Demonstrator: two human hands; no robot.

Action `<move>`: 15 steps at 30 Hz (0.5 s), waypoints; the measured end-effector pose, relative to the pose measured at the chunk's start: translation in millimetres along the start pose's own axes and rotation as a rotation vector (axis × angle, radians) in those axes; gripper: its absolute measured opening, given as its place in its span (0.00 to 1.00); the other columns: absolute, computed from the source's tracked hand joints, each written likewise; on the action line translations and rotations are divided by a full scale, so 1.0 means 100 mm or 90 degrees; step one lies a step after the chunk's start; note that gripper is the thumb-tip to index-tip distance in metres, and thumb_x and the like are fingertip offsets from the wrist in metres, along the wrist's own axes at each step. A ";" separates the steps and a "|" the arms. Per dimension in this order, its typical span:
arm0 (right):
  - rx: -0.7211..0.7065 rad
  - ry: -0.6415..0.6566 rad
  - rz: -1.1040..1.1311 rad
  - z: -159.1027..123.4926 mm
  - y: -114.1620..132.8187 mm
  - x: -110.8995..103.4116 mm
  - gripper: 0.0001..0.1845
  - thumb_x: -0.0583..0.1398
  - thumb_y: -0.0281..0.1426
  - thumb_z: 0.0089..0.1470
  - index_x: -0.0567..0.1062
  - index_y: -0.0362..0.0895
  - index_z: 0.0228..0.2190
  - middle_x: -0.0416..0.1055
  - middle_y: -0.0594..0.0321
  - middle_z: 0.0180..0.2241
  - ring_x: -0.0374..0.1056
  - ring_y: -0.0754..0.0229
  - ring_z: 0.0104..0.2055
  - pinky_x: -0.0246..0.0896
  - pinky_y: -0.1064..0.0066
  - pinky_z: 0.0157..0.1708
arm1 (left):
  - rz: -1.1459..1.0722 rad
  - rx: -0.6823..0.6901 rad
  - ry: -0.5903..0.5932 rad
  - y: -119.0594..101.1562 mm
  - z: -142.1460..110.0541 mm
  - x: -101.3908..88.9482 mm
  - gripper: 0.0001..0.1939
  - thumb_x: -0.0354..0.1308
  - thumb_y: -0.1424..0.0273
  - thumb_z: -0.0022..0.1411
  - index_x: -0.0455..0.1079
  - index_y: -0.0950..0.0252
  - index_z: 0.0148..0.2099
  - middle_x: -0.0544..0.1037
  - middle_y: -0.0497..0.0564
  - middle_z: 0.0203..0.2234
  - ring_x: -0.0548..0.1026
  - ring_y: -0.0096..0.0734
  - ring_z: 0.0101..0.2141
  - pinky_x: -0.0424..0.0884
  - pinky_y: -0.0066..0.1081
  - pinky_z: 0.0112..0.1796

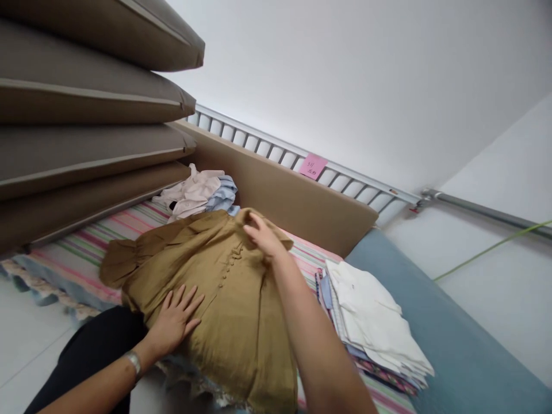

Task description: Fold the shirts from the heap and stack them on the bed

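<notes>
A mustard-brown button-front blouse [224, 287] lies spread over the striped bedding, its gathered sleeve [125, 259] out to the left. My left hand [179, 316] rests flat on the lower part of the blouse, fingers spread, with a metal band on the wrist. At the collar end, my right hand [263, 234] touches the fabric beside the row of buttons. Its visible fingers are apart and slightly bent, and part of the hand is turned away. The right forearm covers some of the blouse's right side.
Crumpled pale pink and blue clothes [198, 192] lie behind the blouse. A folded stack topped with white [371, 310] sits to the right. Thick brown cushions [95, 98] rise at the left. A tan board [280, 184] and metal rail [259, 138] line the wall, with a pink note [313, 165].
</notes>
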State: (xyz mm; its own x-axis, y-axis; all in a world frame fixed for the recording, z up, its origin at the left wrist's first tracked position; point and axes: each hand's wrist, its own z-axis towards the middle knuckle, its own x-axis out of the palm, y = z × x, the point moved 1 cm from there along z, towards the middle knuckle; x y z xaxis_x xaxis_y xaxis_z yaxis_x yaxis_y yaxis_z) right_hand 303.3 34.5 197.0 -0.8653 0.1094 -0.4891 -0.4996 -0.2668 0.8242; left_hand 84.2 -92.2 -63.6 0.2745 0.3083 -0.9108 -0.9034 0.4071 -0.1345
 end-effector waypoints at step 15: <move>0.459 -0.253 -0.016 -3.03 -1.93 -0.67 0.24 0.62 0.47 0.31 0.77 0.43 0.29 0.77 0.58 0.31 0.72 0.49 0.38 0.65 0.63 0.39 | -0.069 -0.031 0.036 -0.06 0.02 -0.14 0.25 0.48 0.57 0.62 0.60 0.55 0.61 0.58 0.53 0.61 0.51 0.54 0.61 0.46 0.53 0.56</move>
State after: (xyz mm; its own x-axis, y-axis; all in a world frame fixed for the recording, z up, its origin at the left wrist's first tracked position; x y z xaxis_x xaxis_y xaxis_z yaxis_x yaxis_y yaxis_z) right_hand 469.5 -211.1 -16.0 -0.7357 0.4740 -0.4838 -0.3048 0.4061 0.8615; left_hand 86.2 -97.4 -49.8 0.3540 0.2154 -0.9101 -0.8848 0.3925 -0.2512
